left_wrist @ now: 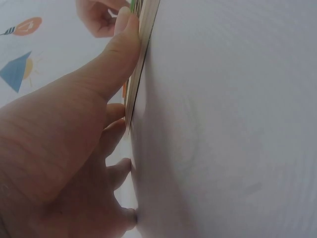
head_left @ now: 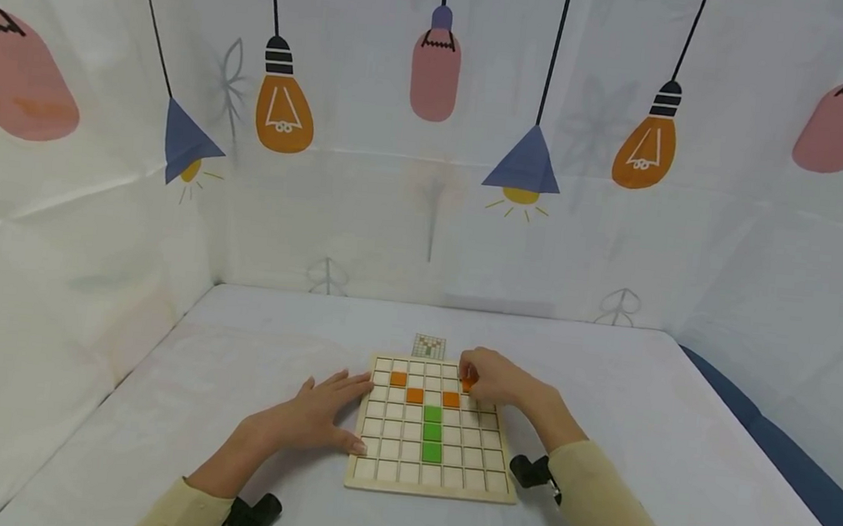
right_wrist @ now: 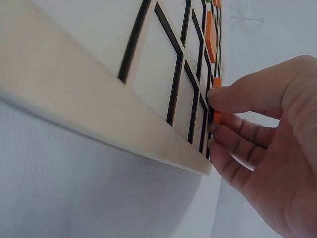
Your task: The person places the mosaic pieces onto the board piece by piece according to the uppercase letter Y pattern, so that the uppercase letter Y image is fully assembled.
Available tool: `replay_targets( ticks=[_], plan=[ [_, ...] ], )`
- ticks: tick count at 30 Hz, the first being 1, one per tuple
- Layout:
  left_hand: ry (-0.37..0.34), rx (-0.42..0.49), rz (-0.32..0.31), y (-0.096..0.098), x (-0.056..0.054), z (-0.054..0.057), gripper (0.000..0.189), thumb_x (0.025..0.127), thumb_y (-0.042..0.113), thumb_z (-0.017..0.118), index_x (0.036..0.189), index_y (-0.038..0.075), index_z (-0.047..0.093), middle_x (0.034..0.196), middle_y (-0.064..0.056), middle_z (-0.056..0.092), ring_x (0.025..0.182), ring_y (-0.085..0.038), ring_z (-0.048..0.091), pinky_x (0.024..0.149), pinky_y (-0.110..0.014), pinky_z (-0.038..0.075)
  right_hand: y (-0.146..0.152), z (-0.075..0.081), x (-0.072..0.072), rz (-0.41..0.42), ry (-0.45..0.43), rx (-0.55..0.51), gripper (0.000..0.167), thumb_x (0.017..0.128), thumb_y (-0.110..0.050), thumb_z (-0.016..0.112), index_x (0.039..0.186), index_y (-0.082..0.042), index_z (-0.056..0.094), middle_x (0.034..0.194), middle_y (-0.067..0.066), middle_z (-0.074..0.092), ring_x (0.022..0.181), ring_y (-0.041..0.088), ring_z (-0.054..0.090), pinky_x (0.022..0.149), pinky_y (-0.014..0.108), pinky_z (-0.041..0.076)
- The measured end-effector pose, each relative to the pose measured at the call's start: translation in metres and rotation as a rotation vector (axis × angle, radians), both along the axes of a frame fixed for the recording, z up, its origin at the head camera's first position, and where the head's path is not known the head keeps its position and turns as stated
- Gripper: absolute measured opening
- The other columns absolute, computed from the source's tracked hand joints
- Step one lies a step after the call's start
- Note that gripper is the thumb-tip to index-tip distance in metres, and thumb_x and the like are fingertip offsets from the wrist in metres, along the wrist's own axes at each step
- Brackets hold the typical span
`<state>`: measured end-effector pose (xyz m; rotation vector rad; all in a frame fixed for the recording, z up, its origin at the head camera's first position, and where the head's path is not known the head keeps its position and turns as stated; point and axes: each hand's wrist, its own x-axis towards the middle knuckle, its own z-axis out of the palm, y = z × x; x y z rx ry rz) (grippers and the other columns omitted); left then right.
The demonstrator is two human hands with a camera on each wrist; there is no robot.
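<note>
A wooden grid board [head_left: 432, 491] lies on the white table. My left hand [head_left: 314, 414] is spread at its left side, with thumb and fingertips at the edge; in the left wrist view the thumb [left_wrist: 116, 54] lies along the rim. Near the board's upper right corner, my right hand [head_left: 505, 379] pinches an orange tile [right_wrist: 217, 116] between thumb and fingers, right at the grid. Three other orange tiles, one of them upper left [head_left: 399, 379], sit in squares. Three green tiles [head_left: 432, 433] form a column in the middle.
Just behind the board is a small card [head_left: 429, 346] with a printed grid pattern. A white cloth with printed lamps [head_left: 524, 163] hangs around the table [head_left: 273, 325]. Black wrist devices [head_left: 254, 516] are worn below both hands.
</note>
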<state>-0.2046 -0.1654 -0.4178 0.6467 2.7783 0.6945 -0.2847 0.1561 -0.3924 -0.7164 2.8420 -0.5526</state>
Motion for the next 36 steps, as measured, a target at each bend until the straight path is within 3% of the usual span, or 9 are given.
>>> replay_targets(
  ticks=[8, 19, 36],
  plan=[
    [0.000, -0.012, -0.001, -0.0001, 0.0011, 0.0006, 0.099, 0.073, 0.060, 0.079, 0.155, 0.023, 0.037, 0.165, 0.002, 0.028, 0.156, -0.033, 0.014, 0.117, -0.074, 0.004, 0.0021, 0.0008, 0.0038, 0.037, 0.014, -0.022, 0.020, 0.081, 0.003, 0.068, 0.093, -0.012, 0.062, 0.093, 0.000, 0.059, 0.087, 0.017, 0.051, 0.081, 0.038, 0.049],
    [0.005, -0.009, -0.004, -0.0023, -0.0011, -0.0014, 0.099, 0.073, 0.062, 0.077, 0.155, 0.025, 0.036, 0.165, 0.004, 0.028, 0.156, -0.032, 0.014, 0.117, -0.074, 0.005, 0.0020, 0.0013, 0.0059, 0.013, 0.004, -0.054, 0.018, 0.082, 0.000, 0.071, 0.091, -0.013, 0.063, 0.091, 0.000, 0.059, 0.085, 0.017, 0.051, 0.078, 0.035, 0.048],
    [0.014, -0.031, -0.002, 0.0005, 0.0004, 0.0013, 0.099, 0.074, 0.061, 0.077, 0.155, 0.023, 0.036, 0.165, 0.003, 0.028, 0.156, -0.033, 0.015, 0.117, -0.074, 0.005, 0.0069, -0.0042, 0.0054, 0.011, 0.029, -0.125, 0.018, 0.085, 0.008, 0.059, 0.089, -0.010, 0.063, 0.088, 0.002, 0.059, 0.081, 0.017, 0.050, 0.074, 0.034, 0.046]
  ],
)
